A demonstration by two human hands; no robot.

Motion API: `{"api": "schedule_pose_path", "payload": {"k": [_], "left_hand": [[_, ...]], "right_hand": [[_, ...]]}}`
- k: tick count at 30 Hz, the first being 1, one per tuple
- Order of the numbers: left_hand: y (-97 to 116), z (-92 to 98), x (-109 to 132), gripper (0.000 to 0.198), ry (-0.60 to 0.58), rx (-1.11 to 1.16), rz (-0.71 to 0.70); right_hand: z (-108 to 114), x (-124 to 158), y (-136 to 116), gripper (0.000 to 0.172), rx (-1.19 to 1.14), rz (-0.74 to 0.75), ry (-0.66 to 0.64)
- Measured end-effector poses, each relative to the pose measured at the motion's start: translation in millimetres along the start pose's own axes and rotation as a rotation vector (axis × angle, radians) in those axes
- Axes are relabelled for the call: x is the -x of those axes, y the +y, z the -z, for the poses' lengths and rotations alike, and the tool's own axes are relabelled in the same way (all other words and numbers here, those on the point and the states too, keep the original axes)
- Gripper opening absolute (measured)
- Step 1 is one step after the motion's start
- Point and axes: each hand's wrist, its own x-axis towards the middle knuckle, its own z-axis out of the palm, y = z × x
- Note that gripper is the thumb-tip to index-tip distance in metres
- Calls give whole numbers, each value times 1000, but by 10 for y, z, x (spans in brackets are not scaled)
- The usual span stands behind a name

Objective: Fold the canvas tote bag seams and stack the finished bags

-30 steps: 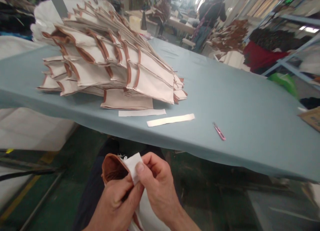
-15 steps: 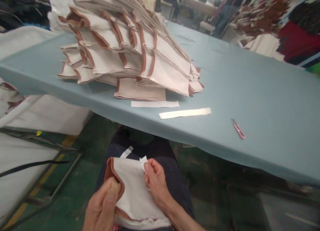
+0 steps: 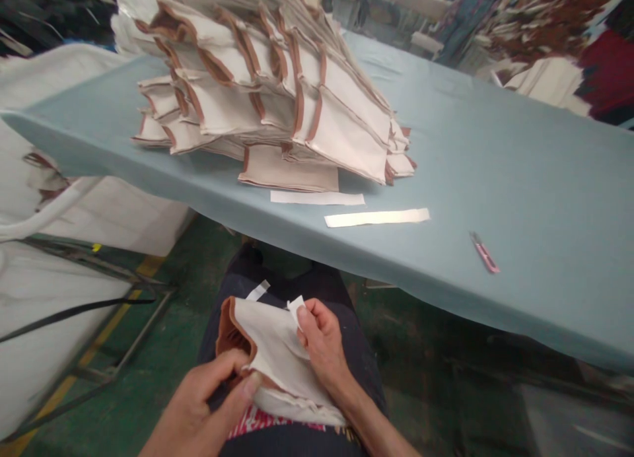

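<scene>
A cream fabric pouch [image 3: 282, 338] with brown trim lies across my lap, its brown-edged mouth turned to the left. My left hand [image 3: 222, 384] grips the pouch's near corner at that mouth, thumb and fingers closed on the edge. Between the thumb and fingers of my right hand [image 3: 321, 338] is a small white strip [image 3: 296, 306], pinched just above the pouch's far side. The lower part of this strip is hidden by the hand. Another white strip [image 3: 258, 290] rests on my dark trousers beyond the pouch.
A large stack of cream pouches [image 3: 228, 100] with brown edges stands on the blue-covered table [image 3: 520, 166]. In front of it lie two white strips [image 3: 317, 198], and pink thread snips [image 3: 485, 253] lie to the right. A metal frame [image 3: 133, 338] stands at the left.
My left hand has shifted down along the pouch's mouth to its near corner, and the mouth gapes wider. My right hand still pinches the white strip. The whole view has shifted slightly.
</scene>
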Motion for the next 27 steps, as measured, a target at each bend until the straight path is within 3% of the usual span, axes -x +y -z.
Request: {"api": "schedule_pose_path", "payload": {"k": [3,7,10,12,17,27], "left_hand": [[117,29,-181,40,-77,95,-31],[283,67,-383,38,-59,170,-145],[476,114,-483,39,-109,162,-255],[625,152,-531,42,-176,171,-271],[831,209,-634,47,-277,200,-284],[645,165,-718,50,-389,327,-241]], "right_hand": [[190,36,-321,69,36,69,8],[453,346,-904,66,132,153,-90],[485,640,-1253,56,192,171,-260],[412,744,-1381,45,325,198,-278],[175,658,-1457,27,618,277,-197],[134,581,-1412,28,566,220,-113]]}}
